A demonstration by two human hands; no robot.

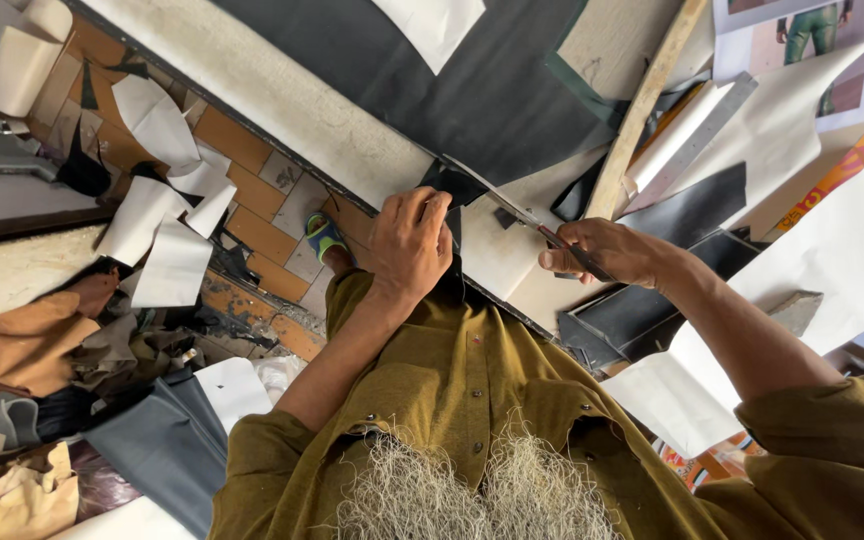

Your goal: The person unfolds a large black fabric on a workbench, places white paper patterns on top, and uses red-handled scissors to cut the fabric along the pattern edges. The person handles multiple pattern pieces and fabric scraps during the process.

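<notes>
I see a small piece of black leather (455,188) at the near edge of the worktable (332,130), pinned flat under my left hand (410,243), whose fingers are curled down over it. My right hand (607,250) is closed around the handle of a long knife (512,205), its thin blade angled up and left so the tip meets the dark piece just beside my left fingertips.

Judging by how things lie, the cutting is well under way: a large dark sheet (452,80) lies further up the table, several cut black pieces (682,215) are stacked to the right among white paper patterns (832,260), and a wooden strip (642,105) and a metal ruler (697,140) rest nearby. The piece under my hand looks only partly trimmed, though I cannot say how much is left.

My left hand covers most of that piece, so its outline and the cut line are hidden. The blade's edge is too thin to make out. Below the table, scraps of paper and tan leather (22,345) litter the tiled floor (252,150), and my olive shirt (472,400) blocks the table's nearest edge.
</notes>
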